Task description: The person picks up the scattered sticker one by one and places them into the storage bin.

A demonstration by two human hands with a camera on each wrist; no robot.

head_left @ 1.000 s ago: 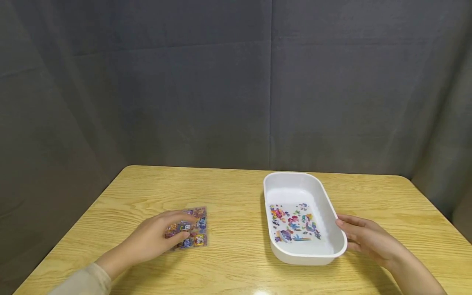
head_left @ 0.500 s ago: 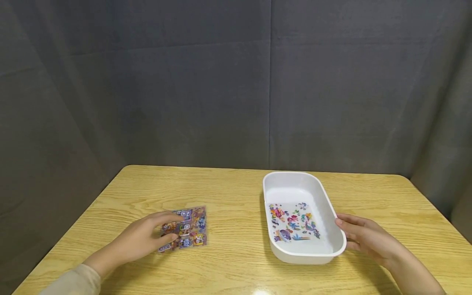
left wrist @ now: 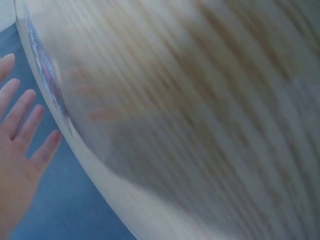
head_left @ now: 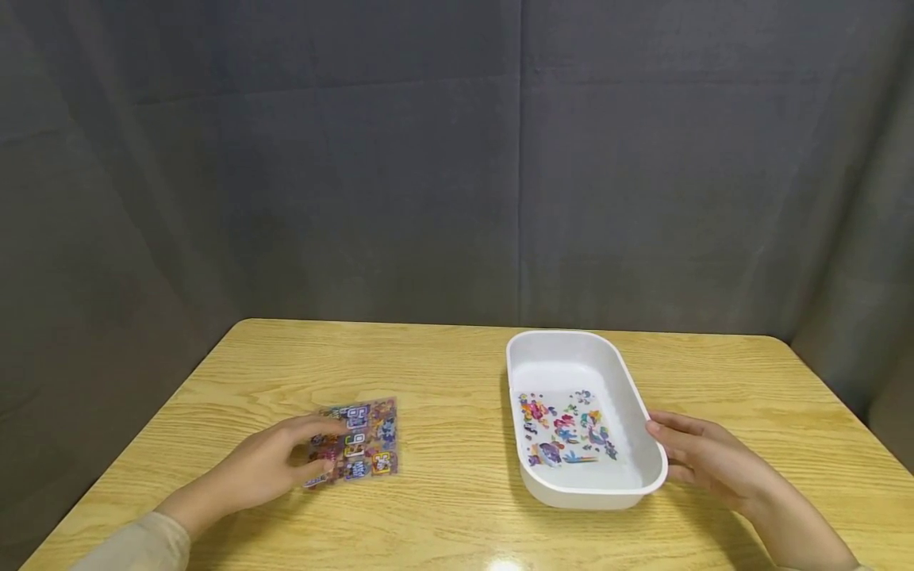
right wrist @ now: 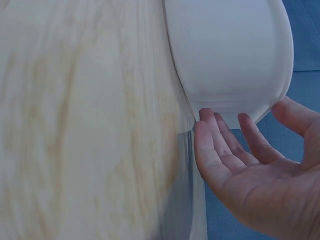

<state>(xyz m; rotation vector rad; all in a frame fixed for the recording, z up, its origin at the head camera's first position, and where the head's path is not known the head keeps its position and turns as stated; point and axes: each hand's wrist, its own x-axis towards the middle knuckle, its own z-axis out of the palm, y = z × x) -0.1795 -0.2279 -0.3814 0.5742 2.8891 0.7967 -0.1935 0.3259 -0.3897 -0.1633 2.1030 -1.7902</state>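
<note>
On the left of the table, printed clear sticker sheets with bold letters and cartoon figures lie flat. My left hand hovers at their left edge, its fingers loosely spread over them; the left wrist view shows straight fingers apart from the sheets. At the right stands a white plastic tray with rounded corners. Inside it lies a clear sheet of colourful cartoon stickers. My right hand holds the tray's near right side, thumb at the rim and the other fingers against the outer wall below.
The wood-grain table has rounded far corners. A dark grey curtain hangs behind it and along the left and right sides. Bare tabletop lies between the sticker sheets and the tray.
My left hand has drawn back to the left, uncovering more of the sticker sheets, which stay in place. The right hand keeps its hold and the tray stays put.
</note>
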